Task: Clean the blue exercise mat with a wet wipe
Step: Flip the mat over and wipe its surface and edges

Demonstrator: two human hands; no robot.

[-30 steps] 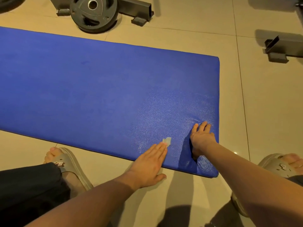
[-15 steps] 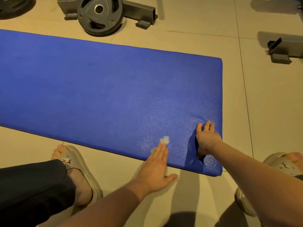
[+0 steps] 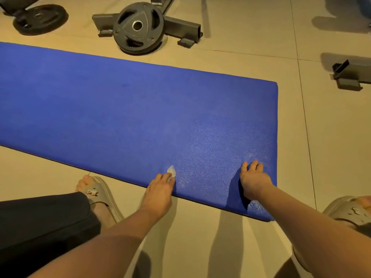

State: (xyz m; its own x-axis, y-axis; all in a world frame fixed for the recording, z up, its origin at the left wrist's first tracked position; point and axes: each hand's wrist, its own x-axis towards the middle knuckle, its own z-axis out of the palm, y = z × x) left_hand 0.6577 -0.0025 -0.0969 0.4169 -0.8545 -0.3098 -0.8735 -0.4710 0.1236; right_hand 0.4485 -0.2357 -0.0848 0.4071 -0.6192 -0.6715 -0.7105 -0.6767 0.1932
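Observation:
The blue exercise mat [image 3: 130, 109] lies flat on the tiled floor, its right end near me. A small crumpled white wet wipe [image 3: 171, 170] sits on the mat close to its near edge. My left hand [image 3: 160, 190] presses on the wipe with straight fingers, the palm hanging over the mat's edge. My right hand [image 3: 254, 181] rests flat on the mat near its right corner, fingers spread and pointing away from me. The surface between the hands glistens with moisture.
A black weight plate [image 3: 138, 27] leans on a grey steel frame [image 3: 182, 27] just beyond the mat. Another plate [image 3: 40, 18] lies at far left. A steel foot [image 3: 349, 74] sits at right. My sandalled feet [image 3: 96, 192] stand on the beige tiles.
My left hand has drawn the wipe back toward the mat's near edge, and my view has tilted up to show more gym equipment. The right hand has stayed pressed in place.

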